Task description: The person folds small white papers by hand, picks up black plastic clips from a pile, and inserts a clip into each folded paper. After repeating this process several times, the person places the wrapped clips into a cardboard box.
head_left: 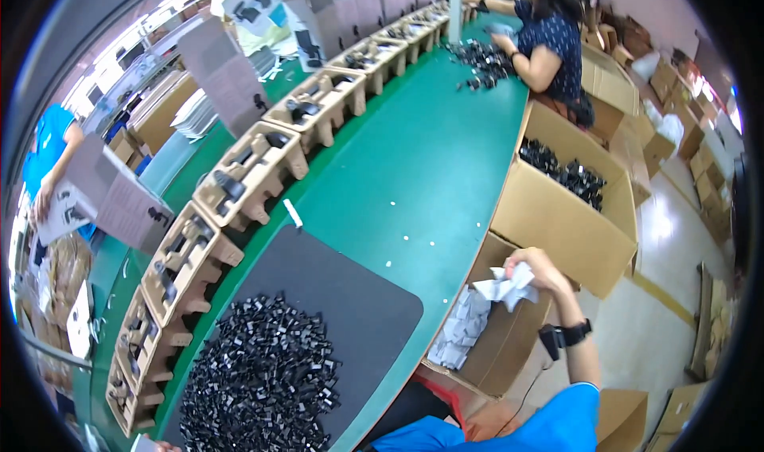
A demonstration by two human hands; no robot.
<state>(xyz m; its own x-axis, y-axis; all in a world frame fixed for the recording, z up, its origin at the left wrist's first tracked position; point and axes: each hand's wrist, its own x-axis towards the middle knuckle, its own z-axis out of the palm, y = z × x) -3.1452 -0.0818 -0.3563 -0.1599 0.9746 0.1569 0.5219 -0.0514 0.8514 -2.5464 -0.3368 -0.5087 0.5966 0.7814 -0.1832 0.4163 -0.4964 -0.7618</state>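
Observation:
My right hand [539, 267] is closed on a bunch of small folded white papers [509, 286]. It is above an open cardboard box [509, 337] beside the table's right edge, and more folded papers [461, 329] lie in that box. Only a few fingertips of my left hand [165, 446] show at the lower left edge, against a small white piece [144, 443]; its grip is cut off. Between my hands, a large heap of small black parts [263, 372] covers much of a dark grey mat [362, 289] on the table.
Moulded pulp trays [253, 165] holding black devices run along the green table [374, 173]. A bigger carton [569, 225] contains black parts. A person in a dark patterned top [549, 46] handles black parts [481, 60] at the far end; a blue sleeve [52, 138] appears at far left.

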